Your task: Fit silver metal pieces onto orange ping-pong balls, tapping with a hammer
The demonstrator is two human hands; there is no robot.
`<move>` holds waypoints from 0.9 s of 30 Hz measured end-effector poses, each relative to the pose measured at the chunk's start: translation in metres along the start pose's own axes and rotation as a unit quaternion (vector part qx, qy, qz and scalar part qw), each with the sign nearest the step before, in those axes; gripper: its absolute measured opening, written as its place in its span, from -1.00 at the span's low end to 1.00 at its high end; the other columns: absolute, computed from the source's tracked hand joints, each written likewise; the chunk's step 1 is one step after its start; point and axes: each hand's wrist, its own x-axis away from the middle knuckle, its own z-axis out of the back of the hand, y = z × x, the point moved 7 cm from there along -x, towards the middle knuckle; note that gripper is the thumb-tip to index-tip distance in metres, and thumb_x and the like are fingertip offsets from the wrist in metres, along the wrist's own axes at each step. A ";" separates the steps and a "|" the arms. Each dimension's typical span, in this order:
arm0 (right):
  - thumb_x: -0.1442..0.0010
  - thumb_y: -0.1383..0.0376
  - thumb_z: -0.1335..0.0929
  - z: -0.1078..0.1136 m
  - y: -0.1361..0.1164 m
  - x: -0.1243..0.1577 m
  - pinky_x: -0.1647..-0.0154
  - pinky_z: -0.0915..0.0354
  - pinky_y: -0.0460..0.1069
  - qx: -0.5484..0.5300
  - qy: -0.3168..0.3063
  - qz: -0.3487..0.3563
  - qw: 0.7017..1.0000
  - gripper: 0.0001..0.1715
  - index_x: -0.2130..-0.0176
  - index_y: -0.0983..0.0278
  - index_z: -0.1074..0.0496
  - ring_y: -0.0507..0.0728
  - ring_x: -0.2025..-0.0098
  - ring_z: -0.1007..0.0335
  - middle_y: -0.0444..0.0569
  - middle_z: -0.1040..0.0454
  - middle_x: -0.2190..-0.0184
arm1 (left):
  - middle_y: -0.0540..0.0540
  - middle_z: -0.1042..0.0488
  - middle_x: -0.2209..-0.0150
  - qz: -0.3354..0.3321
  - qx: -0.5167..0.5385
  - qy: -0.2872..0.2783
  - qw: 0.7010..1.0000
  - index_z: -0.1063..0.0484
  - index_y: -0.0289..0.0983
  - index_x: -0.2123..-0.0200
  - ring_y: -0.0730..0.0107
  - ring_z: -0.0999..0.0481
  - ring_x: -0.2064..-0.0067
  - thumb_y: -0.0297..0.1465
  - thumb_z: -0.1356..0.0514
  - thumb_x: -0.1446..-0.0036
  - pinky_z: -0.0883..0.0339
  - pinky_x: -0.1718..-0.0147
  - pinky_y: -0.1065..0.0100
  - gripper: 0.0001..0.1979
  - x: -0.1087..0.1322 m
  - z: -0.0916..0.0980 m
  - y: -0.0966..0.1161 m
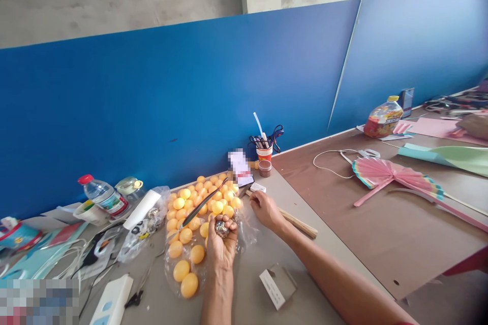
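Note:
My left hand point(222, 246) is palm up, its fingers curled round a small silvery, patterned ball point(221, 229). A clear plastic bag of orange balls point(185, 236) lies just behind and left of it. Across the balls rests a long, slim dark tool point(201, 205); its kind is unclear. My right hand point(266, 209) has its fingers pinched together, and what they hold, if anything, is hidden. Close by it are a small white box point(258, 188) and a bundle of thin wooden sticks point(299, 223), partly behind the wrist.
An opened small box point(277, 287) lies near the front. Behind stand a phone point(241, 166), a round jar point(264, 168) and a cup of pens point(264, 152). Bottles point(109, 198), cables and a power strip point(112, 299) crowd the left. A pink paper fan point(392, 175) lies right.

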 end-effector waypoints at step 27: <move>-0.28 0.37 -0.25 0.008 0.031 -0.004 0.11 -0.19 0.08 0.307 -0.079 -0.060 0.947 -0.74 0.15 0.35 -0.50 0.30 0.09 -0.47 0.24 -0.52 0.12 | -0.13 -0.51 0.41 -0.011 0.027 -0.011 1.000 -0.50 -0.34 0.40 0.40 -0.52 0.38 -0.28 -0.19 -0.24 -0.50 0.34 0.34 -0.75 0.004 -0.006 0.006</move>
